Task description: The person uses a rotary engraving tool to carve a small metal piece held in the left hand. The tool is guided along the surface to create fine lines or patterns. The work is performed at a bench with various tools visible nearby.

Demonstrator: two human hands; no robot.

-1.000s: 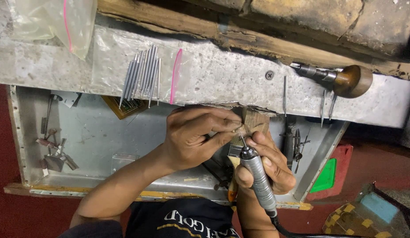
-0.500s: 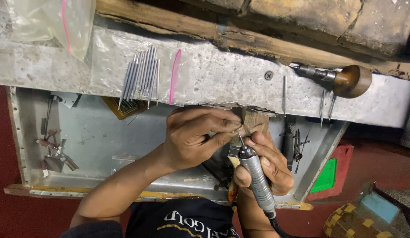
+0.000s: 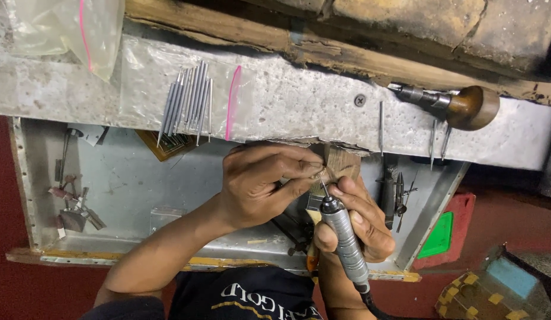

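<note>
Scarred grey metal covers the workbench point(image 3: 299, 106), with a shallow metal tray point(image 3: 127, 178) slung under its edge, and from the single head view I look straight down on both hands meeting at a small wooden peg point(image 3: 342, 163) that juts from the bench. My left hand point(image 3: 258, 186) has its fingertips pinched tight on a tiny workpiece point(image 3: 316, 173), too small for me to make out, pressed against the peg. My right hand point(image 3: 355, 222) is wrapped closed around a slim grey rotary handpiece point(image 3: 345, 240), its fine bit touching the piece. I judge the piece light, hard and easy to lose, so a firm fingertip pinch braced on the wood suits it; the handpiece looks stiff and smooth, best held low like a pen. Loose steel rods point(image 3: 189, 98) lie on a clear bag, and a wooden-handled tool point(image 3: 459, 106) rests to the right.
</note>
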